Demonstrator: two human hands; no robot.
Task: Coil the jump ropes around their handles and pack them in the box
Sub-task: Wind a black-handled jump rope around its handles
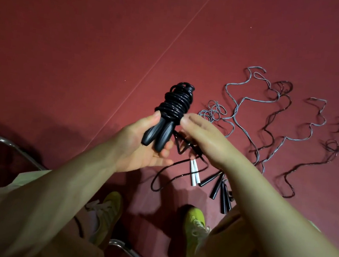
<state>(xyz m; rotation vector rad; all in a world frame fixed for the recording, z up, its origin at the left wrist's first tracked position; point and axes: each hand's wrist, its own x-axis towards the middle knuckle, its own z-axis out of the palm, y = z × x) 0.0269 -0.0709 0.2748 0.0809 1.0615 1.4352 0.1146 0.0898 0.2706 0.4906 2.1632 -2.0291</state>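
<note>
Your left hand [142,146] grips the paired handles of the black jump rope [173,106], cord coiled tightly round their upper half, bundle held above the red floor [69,47]; your right hand [203,135] sits at the coil's lower edge, fingers curled onto the cord; white handles [194,172], black handles [218,189] and loose grey cords [268,108] lie on the floor beyond your yellow shoes [194,222].
</note>
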